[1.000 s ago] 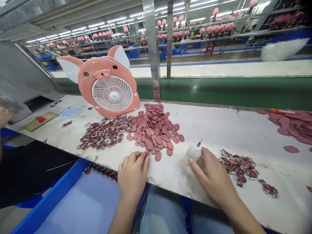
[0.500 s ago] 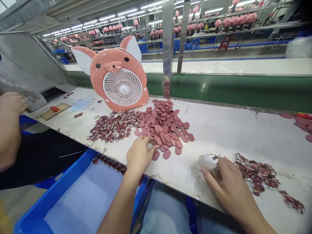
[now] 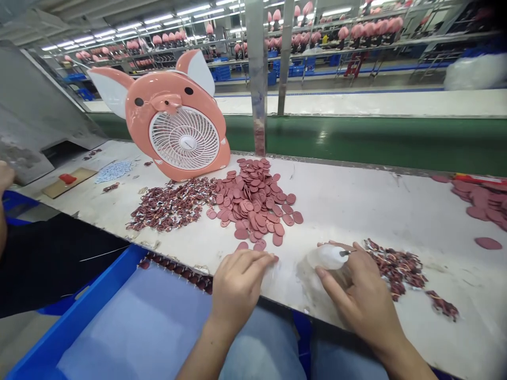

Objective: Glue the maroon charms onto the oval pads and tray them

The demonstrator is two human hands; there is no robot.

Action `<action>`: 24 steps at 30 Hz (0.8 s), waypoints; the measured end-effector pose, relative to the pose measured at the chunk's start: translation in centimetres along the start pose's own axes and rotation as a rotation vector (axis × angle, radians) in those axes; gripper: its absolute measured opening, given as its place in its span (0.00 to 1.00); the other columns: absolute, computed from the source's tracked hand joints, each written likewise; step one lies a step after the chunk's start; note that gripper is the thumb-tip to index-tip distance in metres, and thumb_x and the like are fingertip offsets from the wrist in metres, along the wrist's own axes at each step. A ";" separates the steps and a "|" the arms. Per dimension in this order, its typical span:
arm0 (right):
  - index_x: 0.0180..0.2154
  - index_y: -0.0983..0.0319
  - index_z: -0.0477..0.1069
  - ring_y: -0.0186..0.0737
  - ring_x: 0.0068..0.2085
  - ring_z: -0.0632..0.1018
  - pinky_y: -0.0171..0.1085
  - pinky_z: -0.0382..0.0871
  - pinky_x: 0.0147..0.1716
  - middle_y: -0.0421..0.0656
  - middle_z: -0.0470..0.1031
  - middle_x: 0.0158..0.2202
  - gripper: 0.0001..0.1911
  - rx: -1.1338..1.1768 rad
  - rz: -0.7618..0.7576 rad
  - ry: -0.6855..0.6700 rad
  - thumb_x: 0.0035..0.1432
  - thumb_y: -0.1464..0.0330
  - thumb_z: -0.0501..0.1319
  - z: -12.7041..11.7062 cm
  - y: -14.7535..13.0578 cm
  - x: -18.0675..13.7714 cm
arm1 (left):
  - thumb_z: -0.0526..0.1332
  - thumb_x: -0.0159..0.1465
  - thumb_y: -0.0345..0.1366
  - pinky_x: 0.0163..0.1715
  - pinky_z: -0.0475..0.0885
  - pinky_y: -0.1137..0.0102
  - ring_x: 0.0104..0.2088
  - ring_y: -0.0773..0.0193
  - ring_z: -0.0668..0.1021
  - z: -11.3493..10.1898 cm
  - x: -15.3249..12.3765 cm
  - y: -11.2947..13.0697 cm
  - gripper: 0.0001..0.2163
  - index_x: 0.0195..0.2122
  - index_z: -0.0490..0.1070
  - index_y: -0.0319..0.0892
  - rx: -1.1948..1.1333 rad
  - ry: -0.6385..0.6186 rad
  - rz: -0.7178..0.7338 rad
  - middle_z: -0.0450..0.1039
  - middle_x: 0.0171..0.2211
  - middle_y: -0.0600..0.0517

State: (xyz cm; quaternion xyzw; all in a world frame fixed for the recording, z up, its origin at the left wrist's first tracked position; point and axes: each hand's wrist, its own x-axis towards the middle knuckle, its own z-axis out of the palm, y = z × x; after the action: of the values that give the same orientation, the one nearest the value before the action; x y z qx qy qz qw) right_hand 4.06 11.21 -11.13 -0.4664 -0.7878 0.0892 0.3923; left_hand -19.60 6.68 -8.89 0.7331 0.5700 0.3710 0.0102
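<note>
My left hand [image 3: 238, 282] rests at the near edge of the white workbench [image 3: 356, 211], fingers curled together over a dark pink oval disc I can barely see. Just beyond it lies a heap of dark pink oval discs [image 3: 253, 203]. My right hand [image 3: 358, 295] is wrapped around a small white squeeze bottle [image 3: 328, 256] with a metal tip pointing right. A smaller pile of dark red wired parts [image 3: 396, 266] lies just right of that hand.
A pink pig-shaped fan [image 3: 174, 121] stands at the back left beside a larger pile of dark red wired parts [image 3: 166, 208]. A blue bin [image 3: 79, 322] sits below the bench edge. More pink discs [image 3: 483, 200] lie far right. Another person's arm [image 3: 3, 200] shows at the left edge.
My left hand has drawn back from the disc heap to the bench's near edge. My right hand has kept hold of the bottle, which now lies tipped with its tip pointing right.
</note>
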 end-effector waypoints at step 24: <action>0.52 0.61 0.65 0.46 0.41 0.75 0.39 0.69 0.42 0.47 0.71 0.44 0.17 0.261 0.149 0.131 0.62 0.65 0.56 -4.7 0.2 -8.4 | 0.58 0.65 0.50 0.61 0.58 0.47 0.65 0.43 0.61 2.3 6.8 -0.8 0.24 0.60 0.66 0.46 0.281 -0.216 -0.158 0.58 0.67 0.42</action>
State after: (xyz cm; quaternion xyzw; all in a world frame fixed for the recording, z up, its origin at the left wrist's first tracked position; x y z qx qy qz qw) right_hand 9.70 3.49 -12.56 -0.4733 -0.7055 0.1889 0.4925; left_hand -18.49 13.64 -7.24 0.7159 0.6674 0.2051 -0.0020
